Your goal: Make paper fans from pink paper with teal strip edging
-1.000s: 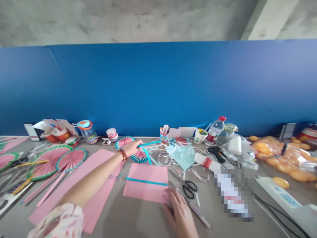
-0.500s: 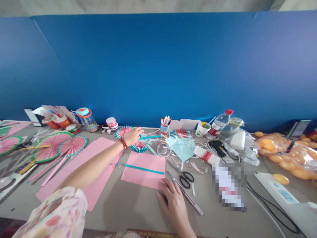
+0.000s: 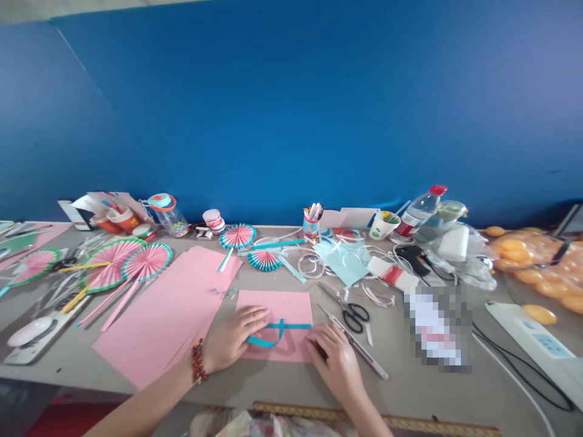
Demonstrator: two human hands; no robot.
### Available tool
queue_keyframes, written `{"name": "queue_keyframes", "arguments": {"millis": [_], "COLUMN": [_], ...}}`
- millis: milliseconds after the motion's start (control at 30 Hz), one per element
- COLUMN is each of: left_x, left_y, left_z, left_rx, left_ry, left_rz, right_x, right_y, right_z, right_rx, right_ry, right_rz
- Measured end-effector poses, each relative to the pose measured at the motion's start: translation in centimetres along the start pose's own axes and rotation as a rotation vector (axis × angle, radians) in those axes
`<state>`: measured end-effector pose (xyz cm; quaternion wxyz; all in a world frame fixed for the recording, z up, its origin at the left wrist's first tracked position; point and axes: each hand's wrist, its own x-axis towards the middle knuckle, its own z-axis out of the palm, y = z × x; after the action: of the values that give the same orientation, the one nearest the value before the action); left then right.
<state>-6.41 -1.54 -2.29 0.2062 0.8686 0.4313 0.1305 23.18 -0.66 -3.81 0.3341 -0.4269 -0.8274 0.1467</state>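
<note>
Head view: grips one end of a curled, narrow, bright-blue paper strip point(image 3: 264, 343) in the fingers of the bare left hand point(image 3: 237, 338), with a red beaded bracelet point(image 3: 198, 362) around the wrist. Raises the strip's free end in a loop above a rectangular pink paper sheet point(image 3: 273, 300). Sets the bare right hand point(image 3: 334, 358) at that sheet's right edge, fingers loosely bent and touching it; cannot tell whether pinching the paper or merely resting there. Crosses the sheet with a flat, straight blue paper strip point(image 3: 298, 326), partly hidden by the left fingers.

Just beyond the right hand, lies a slim pale-lilac craft knife point(image 3: 364, 354), set slantwise, near black-handled metal scissors point(image 3: 355, 315). To the left, spreads out in large pink paper sheets point(image 3: 173, 309), overlapping on the grey tabletop point(image 3: 277, 385). Behind the small sheet, displays a round pleated pink paper fan with a blue edge point(image 3: 238, 235) and a half-round pink-and-blue pleated fan point(image 3: 265, 260). Farther back, stands upright as a small blue-and-red cup full of pens point(image 3: 311, 228). To its right, shows crumpled-looking light-blue paper point(image 3: 348, 268) among white loops, then a clear plastic bottle with a red cap point(image 3: 419, 211), tilted.
</note>
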Motion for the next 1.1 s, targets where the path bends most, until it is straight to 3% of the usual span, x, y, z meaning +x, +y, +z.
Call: {"name": "queue_keyframes", "arguments": {"millis": [133,267,367,433,600,733,867,1100], "left_x": [-1.2,-1.2,0.2,1.8,6.0,8.2,8.9,9.0], "left_y": [1.3,0.6,-1.4,-3.2,-7.6,-9.7,-9.6,-8.1], "left_z": [0.0,-1.2,-3.7,-5.5,-7.9,-8.8,-9.9,-9.3], "left_rx": [-0.052,-0.181,-0.213,-0.135,-0.101,-0.049,0.028,0.181], "left_ry": [-0.018,0.096,0.193,0.13,0.037,-0.014,-0.063,0.03], "left_rz": [0.005,-0.024,-0.195,-0.335,-0.367,-0.339,-0.321,-0.3], "right_x": [-0.2,0.0,0.1,0.1,0.0,0.3,1.1,2.3], "right_y": [0.0,-0.4,-0.4,-0.2,0.3,0.2,-0.2,-0.8], "right_z": [0.3,0.3,0.3,0.3,0.6,0.5,0.0,-0.7], "right_rx": [-0.074,-0.104,-0.07,-0.062,-0.077,-0.066,-0.087,-0.138], "right_ry": [0.001,-0.078,-0.104,-0.121,-0.131,-0.158,-0.227,-0.366], "right_rz": [-0.038,-0.006,0.02,0.016,0.011,0.02,0.057,0.116]}}
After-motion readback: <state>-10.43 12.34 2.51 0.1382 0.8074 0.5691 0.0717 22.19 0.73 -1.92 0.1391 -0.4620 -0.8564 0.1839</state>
